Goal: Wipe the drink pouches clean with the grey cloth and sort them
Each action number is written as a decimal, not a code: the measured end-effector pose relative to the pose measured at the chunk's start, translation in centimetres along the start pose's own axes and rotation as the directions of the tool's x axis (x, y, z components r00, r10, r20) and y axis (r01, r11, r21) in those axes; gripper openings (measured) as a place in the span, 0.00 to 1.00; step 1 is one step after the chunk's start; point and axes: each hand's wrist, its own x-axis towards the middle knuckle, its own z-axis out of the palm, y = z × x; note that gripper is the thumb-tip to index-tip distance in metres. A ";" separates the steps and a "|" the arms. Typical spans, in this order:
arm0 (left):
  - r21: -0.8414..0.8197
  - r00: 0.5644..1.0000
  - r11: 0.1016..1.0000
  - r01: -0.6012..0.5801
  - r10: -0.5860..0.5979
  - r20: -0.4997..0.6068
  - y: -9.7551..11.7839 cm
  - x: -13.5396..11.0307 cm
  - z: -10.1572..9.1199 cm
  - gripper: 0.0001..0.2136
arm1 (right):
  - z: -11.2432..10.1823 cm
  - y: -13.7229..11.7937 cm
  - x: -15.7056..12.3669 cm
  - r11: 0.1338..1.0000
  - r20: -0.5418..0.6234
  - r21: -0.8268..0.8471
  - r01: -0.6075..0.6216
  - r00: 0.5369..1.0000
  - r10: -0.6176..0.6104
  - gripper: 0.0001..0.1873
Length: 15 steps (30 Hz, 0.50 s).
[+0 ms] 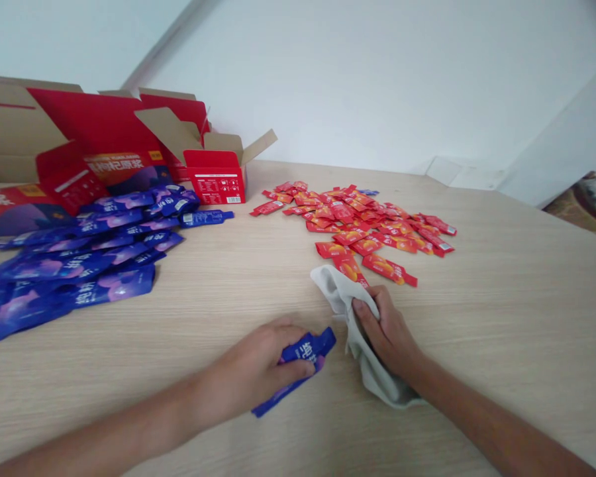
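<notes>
My left hand (258, 368) is closed around a blue pouch (310, 348), held low over the wooden table (501, 298) near its front. Beside it on the right, my right hand (385, 328) grips a pale grey cloth (338, 291) that lies bunched on the table. The cloth's far corner touches the nearest red sachets. The pouch's spout end points toward the cloth.
A heap of several blue pouches (79, 265) spreads over the left side. Several small red sachets (362, 222) lie scattered at centre right. Open red cardboard boxes (213, 175) stand at the back left against a white wall.
</notes>
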 end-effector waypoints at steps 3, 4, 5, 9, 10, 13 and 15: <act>-0.053 0.997 0.996 -0.073 0.072 -0.016 1.0 0.1 -1.3 0.08 | -0.3 -0.1 0.2 1.000 -0.010 0.010 -0.022 1.000 0.022 0.16; -0.051 0.993 0.992 -0.118 0.117 -0.023 1.3 0.0 -1.7 0.09 | -0.4 -0.1 0.3 1.000 -0.015 0.009 -0.030 0.999 0.030 0.16; -0.030 0.984 0.984 -0.177 0.176 -0.023 1.4 -0.2 -2.0 0.11 | -0.5 -0.1 0.4 0.999 -0.021 0.007 -0.036 0.999 0.036 0.17; 0.257 0.932 0.895 -0.363 0.347 0.109 1.1 -0.8 -2.3 0.14 | -0.6 0.2 0.7 0.998 -0.055 -0.005 -0.055 0.997 0.055 0.17; 0.346 0.924 0.857 -0.381 0.347 0.157 1.0 -1.0 -2.1 0.12 | -0.7 0.3 0.8 0.998 -0.062 -0.003 -0.056 0.997 0.056 0.17; 0.566 0.913 0.716 -0.408 0.333 0.238 0.4 -1.9 -0.9 0.11 | -0.7 0.5 0.9 0.999 -0.060 0.007 -0.052 0.997 0.052 0.16; 0.687 0.914 0.621 -0.378 0.368 0.170 0.2 -2.8 0.4 0.12 | -0.7 0.5 1.0 0.999 -0.059 0.003 -0.048 0.997 0.048 0.16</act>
